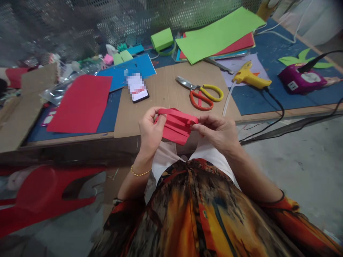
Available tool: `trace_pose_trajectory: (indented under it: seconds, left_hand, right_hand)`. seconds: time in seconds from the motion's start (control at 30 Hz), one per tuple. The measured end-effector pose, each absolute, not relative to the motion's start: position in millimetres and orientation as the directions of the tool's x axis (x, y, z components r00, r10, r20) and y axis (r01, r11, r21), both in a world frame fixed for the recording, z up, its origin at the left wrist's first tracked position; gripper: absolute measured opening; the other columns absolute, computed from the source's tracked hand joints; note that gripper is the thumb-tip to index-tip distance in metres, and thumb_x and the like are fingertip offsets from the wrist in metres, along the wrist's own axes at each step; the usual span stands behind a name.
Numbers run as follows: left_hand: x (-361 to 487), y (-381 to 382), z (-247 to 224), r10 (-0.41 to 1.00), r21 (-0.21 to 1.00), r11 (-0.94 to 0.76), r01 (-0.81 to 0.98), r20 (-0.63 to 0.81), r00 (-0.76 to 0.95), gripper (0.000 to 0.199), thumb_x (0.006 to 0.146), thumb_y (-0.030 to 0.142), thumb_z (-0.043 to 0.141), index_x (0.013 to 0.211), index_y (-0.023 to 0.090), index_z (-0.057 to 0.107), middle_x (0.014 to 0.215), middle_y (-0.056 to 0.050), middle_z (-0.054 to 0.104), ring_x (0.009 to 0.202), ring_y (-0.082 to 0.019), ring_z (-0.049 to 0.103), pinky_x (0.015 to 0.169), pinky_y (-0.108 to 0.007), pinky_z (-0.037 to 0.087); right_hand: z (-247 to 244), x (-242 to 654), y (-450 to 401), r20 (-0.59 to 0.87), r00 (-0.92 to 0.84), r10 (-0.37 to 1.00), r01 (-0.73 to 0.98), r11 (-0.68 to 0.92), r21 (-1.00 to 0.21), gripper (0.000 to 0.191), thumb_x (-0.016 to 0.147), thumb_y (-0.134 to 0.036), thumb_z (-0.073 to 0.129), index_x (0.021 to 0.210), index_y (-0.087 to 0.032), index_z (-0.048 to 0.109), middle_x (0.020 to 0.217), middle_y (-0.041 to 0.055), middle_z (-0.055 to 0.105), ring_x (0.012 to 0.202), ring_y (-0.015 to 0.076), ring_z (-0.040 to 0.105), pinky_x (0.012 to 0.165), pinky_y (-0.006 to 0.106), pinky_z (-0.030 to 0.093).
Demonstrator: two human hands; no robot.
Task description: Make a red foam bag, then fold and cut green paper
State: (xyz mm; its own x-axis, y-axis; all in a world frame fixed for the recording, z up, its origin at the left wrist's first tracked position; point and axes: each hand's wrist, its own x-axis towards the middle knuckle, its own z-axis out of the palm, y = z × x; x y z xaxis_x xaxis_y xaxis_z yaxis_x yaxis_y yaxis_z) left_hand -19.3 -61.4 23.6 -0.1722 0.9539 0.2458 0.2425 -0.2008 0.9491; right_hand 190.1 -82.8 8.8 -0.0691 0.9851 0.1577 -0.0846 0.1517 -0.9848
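Note:
A small folded red paper piece (175,130) with a strip along its top is held above my lap, just in front of the table edge. My left hand (153,128) pinches its left end, thumb on top. At its right end, the thumb and fingers of my right hand (218,130) are closed on the strip's tip. Beyond my hands, scissors (199,92) with one orange and one yellow handle lie on a cardboard sheet (163,82). A phone (138,87) with a lit screen rests on the cardboard's left part.
A red sheet (81,103) and a blue sheet (131,71) lie at left. Green sheets (219,34) top a stack behind. A yellow glue gun (250,76) with a black cable and a purple device (302,78) are at right. A red chair (37,189) stands lower left.

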Motion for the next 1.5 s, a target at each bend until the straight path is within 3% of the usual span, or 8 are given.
trace_pose_trajectory:
  seconds: [0.27,0.4,0.7,0.93,1.33,1.5]
  left_hand:
    - [-19,-63,23,0.961,0.967,-0.188,0.173,0.218,-0.172,0.013,0.090,0.026,0.070,0.100,0.021,0.076,0.097,-0.004,0.081,0.085,-0.016,0.073,0.079,-0.026,0.059]
    - [-18,-65,22,0.958,0.971,-0.193,0.142,0.218,-0.188,0.013,0.090,0.030,0.071,0.099,0.022,0.074,0.094,-0.003,0.079,0.080,-0.015,0.072,0.072,-0.024,0.058]
    - [-18,-70,23,0.956,0.976,-0.200,0.090,0.215,-0.202,0.014,0.089,0.031,0.072,0.100,0.022,0.073,0.092,-0.002,0.078,0.078,-0.015,0.073,0.070,-0.024,0.059]
    - [-20,-68,22,0.961,0.977,-0.192,0.094,0.207,-0.182,0.016,0.091,0.037,0.073,0.101,0.023,0.071,0.090,-0.001,0.075,0.080,-0.015,0.073,0.073,-0.025,0.061]
    - [-22,-68,20,0.946,0.974,-0.221,0.059,0.228,-0.229,0.010,0.093,0.031,0.073,0.099,0.023,0.071,0.087,0.000,0.073,0.075,-0.013,0.069,0.069,-0.022,0.057]
    - [-23,-67,18,0.942,0.974,-0.211,0.085,0.226,-0.247,0.008,0.093,0.029,0.072,0.099,0.023,0.071,0.092,-0.001,0.075,0.080,-0.015,0.071,0.071,-0.023,0.058]
  right_hand:
    - [14,192,-84,0.145,-0.169,0.975,-0.095,0.130,-0.987,0.055,0.074,-0.075,0.090,0.087,-0.023,0.076,0.080,0.0029,0.075,0.072,0.0170,0.069,0.068,0.032,0.061]
    - [17,192,-86,0.163,-0.143,0.976,-0.029,0.161,-0.987,0.061,0.083,-0.084,0.077,0.085,-0.023,0.076,0.067,-0.0002,0.066,0.065,0.0152,0.061,0.062,0.030,0.053]
    - [21,188,-87,0.120,-0.135,0.983,-0.135,0.102,-0.986,0.057,0.078,-0.078,0.086,0.084,-0.022,0.074,0.057,-0.0060,0.054,0.053,0.0101,0.044,0.053,0.027,0.040]
    - [18,184,-89,0.081,-0.102,0.991,-0.161,0.064,-0.985,0.058,0.076,-0.077,0.087,0.087,-0.021,0.074,0.062,-0.0047,0.059,0.052,0.0089,0.045,0.050,0.026,0.040]
    - [16,175,-91,-0.006,-0.067,0.998,-0.219,-0.020,-0.975,0.063,0.071,-0.078,0.091,0.087,-0.021,0.069,0.059,-0.0065,0.056,0.050,0.0080,0.047,0.047,0.023,0.039]
    - [17,176,-90,0.036,-0.098,0.995,-0.227,0.012,-0.974,0.058,0.067,-0.066,0.099,0.090,-0.022,0.069,0.069,-0.0039,0.063,0.055,0.0093,0.052,0.052,0.026,0.045]
